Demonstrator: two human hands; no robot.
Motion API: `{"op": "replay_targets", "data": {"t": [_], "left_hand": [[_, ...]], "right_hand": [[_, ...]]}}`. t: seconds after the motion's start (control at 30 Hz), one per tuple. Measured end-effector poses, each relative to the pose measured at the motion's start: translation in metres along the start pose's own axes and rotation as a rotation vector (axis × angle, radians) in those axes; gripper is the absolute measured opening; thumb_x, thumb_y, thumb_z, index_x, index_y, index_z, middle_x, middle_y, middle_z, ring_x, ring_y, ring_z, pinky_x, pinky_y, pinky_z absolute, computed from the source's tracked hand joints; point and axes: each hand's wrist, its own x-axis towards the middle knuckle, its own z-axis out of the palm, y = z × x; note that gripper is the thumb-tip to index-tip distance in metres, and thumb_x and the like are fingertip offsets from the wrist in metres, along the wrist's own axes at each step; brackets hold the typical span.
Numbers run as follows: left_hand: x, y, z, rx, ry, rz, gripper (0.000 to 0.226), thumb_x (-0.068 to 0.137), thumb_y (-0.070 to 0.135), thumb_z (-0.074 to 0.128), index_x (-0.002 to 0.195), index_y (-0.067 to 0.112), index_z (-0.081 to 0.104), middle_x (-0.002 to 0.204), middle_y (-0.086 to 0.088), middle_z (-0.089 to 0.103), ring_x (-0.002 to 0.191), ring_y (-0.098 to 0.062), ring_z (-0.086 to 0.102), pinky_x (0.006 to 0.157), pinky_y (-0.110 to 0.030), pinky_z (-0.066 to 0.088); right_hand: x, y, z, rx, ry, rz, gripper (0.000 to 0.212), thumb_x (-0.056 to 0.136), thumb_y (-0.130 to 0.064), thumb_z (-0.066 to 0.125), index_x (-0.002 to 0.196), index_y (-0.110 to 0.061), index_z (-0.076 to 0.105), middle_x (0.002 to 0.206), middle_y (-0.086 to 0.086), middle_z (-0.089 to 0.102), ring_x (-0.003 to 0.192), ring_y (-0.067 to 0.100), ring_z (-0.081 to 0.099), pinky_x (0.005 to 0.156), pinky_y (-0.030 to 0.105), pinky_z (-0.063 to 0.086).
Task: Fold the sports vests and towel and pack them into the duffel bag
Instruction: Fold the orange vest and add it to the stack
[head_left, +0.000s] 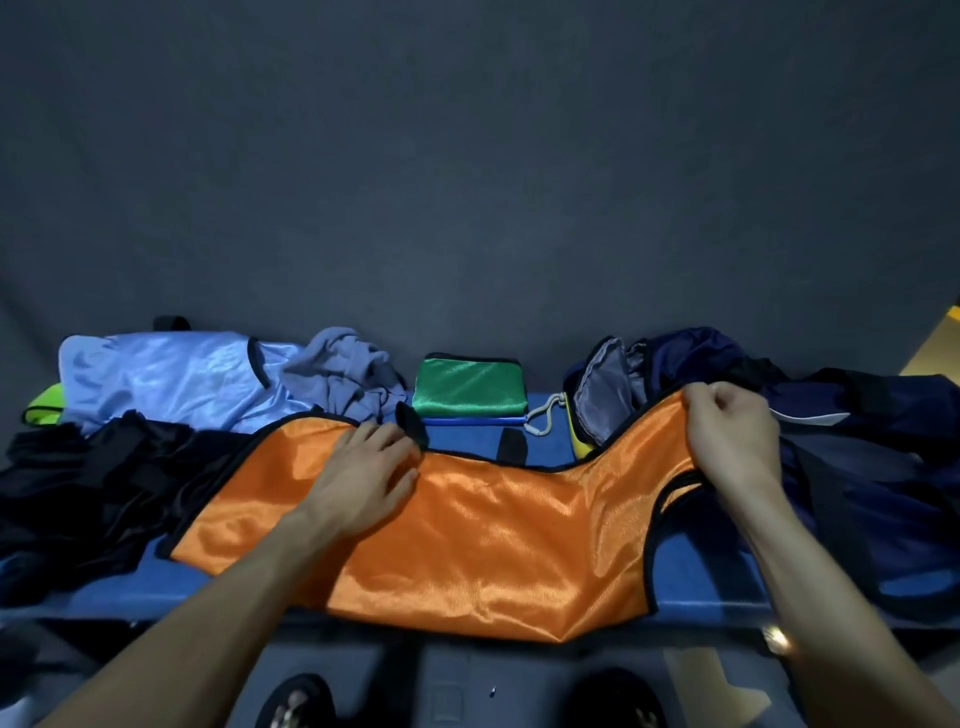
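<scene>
- While the orange vest (467, 525) lies spread across the blue bench (696, 571), its near hem hanging over the front edge, the left hand (363, 478) presses flat on it with fingers straight, near the upper left.
- The right hand (732, 436) pinches the vest's far right corner in curled fingers and lifts it just in front of the open duffel bag (857, 467).
- Judging by its sheen and the way it drapes, the cloth is thin, very light and slippery; it will likely slide on itself, so each fold wants a flat palm to pin it.
- Best taken by the black-bound edges and corners, which look firmer than the middle.
- A folded green vest (467, 387) sits at the back; a light blue vest (166, 376), a grey towel (348, 374) and a black pile (88, 483) wait on the left, unfolded.
</scene>
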Motion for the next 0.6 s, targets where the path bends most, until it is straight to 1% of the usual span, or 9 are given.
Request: {"op": "replay_targets", "data": {"t": [0.07, 0.13, 0.17, 0.23, 0.3, 0.33, 0.4, 0.5, 0.6], "left_hand": [[-0.002, -0.004, 0.002, -0.005, -0.065, -0.024, 0.044, 0.094, 0.057, 0.037, 0.115, 0.029, 0.063, 0.123, 0.005, 0.055, 0.113, -0.018, 0.048, 0.1, -0.042, 0.042], [0.0, -0.003, 0.001, 0.01, -0.138, -0.03, 0.052, 0.091, 0.061, 0.032, 0.12, 0.03, 0.062, 0.128, 0.004, 0.053, 0.116, -0.02, 0.048, 0.101, -0.043, 0.039], [0.001, -0.001, 0.0, 0.023, -0.138, -0.032, 0.052, 0.091, 0.061, 0.031, 0.12, 0.03, 0.062, 0.129, 0.005, 0.053, 0.116, -0.02, 0.048, 0.1, -0.043, 0.038], [0.004, 0.009, -0.005, 0.047, -0.048, -0.021, 0.047, 0.093, 0.057, 0.032, 0.116, 0.03, 0.063, 0.125, 0.005, 0.054, 0.114, -0.018, 0.047, 0.098, -0.042, 0.036], [0.01, 0.03, -0.011, -0.009, 0.025, 0.053, 0.042, 0.097, 0.053, 0.033, 0.118, 0.029, 0.062, 0.124, 0.006, 0.054, 0.114, -0.015, 0.047, 0.099, -0.039, 0.037], [0.014, 0.045, -0.014, -0.074, 0.019, 0.114, 0.041, 0.1, 0.051, 0.033, 0.123, 0.03, 0.06, 0.126, 0.007, 0.054, 0.116, -0.013, 0.046, 0.101, -0.037, 0.038], [0.02, 0.077, -0.011, -0.172, -0.068, 0.264, 0.042, 0.104, 0.051, 0.035, 0.137, 0.032, 0.052, 0.139, 0.007, 0.049, 0.127, -0.011, 0.043, 0.107, -0.035, 0.037], [0.028, 0.113, 0.009, -0.16, -0.27, 0.436, 0.057, 0.103, 0.059, 0.034, 0.155, 0.036, 0.03, 0.164, 0.004, 0.027, 0.149, -0.02, 0.025, 0.121, -0.045, 0.021], [0.039, 0.123, 0.023, -0.16, -0.393, 0.398, 0.066, 0.099, 0.069, 0.036, 0.158, 0.042, 0.022, 0.17, 0.005, 0.008, 0.156, -0.022, 0.002, 0.126, -0.053, -0.002]], "right_hand": [[-0.001, 0.0, 0.002, 0.008, 0.0, 0.008, 0.031, 0.091, -0.024, 0.05, 0.062, -0.013, 0.043, 0.057, 0.003, 0.043, 0.054, 0.02, 0.041, 0.053, 0.036, 0.033], [-0.001, 0.001, 0.003, 0.004, 0.006, 0.012, 0.03, 0.09, -0.023, 0.05, 0.063, -0.013, 0.043, 0.057, 0.004, 0.042, 0.054, 0.02, 0.041, 0.053, 0.035, 0.033], [-0.001, 0.002, 0.002, -0.001, 0.011, 0.015, 0.03, 0.09, -0.023, 0.05, 0.063, -0.013, 0.043, 0.057, 0.004, 0.042, 0.054, 0.021, 0.041, 0.053, 0.035, 0.033], [-0.001, 0.003, 0.001, -0.009, 0.018, 0.024, 0.029, 0.091, -0.022, 0.05, 0.064, -0.013, 0.043, 0.058, 0.005, 0.042, 0.054, 0.021, 0.04, 0.052, 0.035, 0.032], [0.001, 0.006, -0.003, -0.015, 0.034, 0.028, 0.031, 0.091, -0.021, 0.051, 0.063, -0.013, 0.041, 0.057, 0.005, 0.039, 0.053, 0.021, 0.038, 0.051, 0.035, 0.03], [0.001, 0.007, -0.005, -0.022, 0.043, 0.03, 0.031, 0.091, -0.021, 0.051, 0.063, -0.013, 0.04, 0.057, 0.005, 0.038, 0.053, 0.021, 0.037, 0.051, 0.035, 0.029], [0.004, 0.011, -0.009, -0.044, 0.06, 0.042, 0.031, 0.09, -0.022, 0.052, 0.063, -0.011, 0.041, 0.057, 0.006, 0.038, 0.053, 0.022, 0.037, 0.051, 0.035, 0.03], [0.007, 0.022, -0.018, -0.084, 0.094, 0.093, 0.035, 0.09, -0.026, 0.057, 0.06, -0.007, 0.051, 0.057, 0.006, 0.05, 0.056, 0.025, 0.049, 0.054, 0.033, 0.037], [0.009, 0.035, -0.028, -0.137, 0.117, 0.144, 0.03, 0.087, -0.026, 0.063, 0.065, -0.006, 0.064, 0.062, 0.006, 0.062, 0.064, 0.027, 0.06, 0.059, 0.034, 0.042]]}}
